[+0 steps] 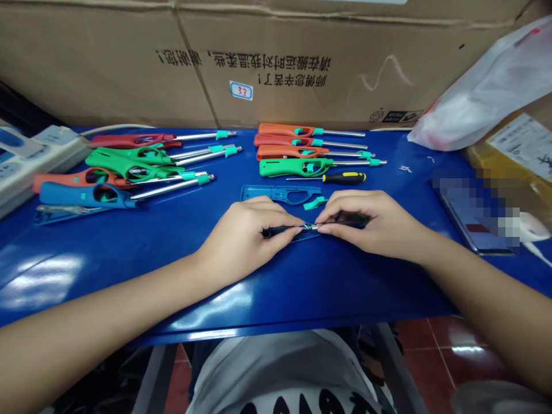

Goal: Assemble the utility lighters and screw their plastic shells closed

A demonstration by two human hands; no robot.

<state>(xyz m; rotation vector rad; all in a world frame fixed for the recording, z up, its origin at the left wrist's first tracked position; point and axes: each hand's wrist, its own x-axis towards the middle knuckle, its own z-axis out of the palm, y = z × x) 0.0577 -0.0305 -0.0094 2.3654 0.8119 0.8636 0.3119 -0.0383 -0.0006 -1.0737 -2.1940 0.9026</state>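
Observation:
My left hand (245, 233) and my right hand (373, 221) meet at the middle of the blue table (129, 253). Both pinch a thin dark rod with a small metal joint (311, 227), held flat just above a blue lighter shell half whose edge shows under my fingers. Just behind my hands lies another open blue lighter shell (280, 194) with a loose teal trigger piece (314, 202) beside it. A yellow-and-black screwdriver (340, 177) lies a little farther back.
Several assembled long-nose lighters lie in a pile at back left (125, 169) and in a row at back centre (302, 150). A cardboard box wall (276, 63) closes the back. A power strip (30, 158) sits far left, a plastic bag (487, 92) and a phone (478, 210) on the right.

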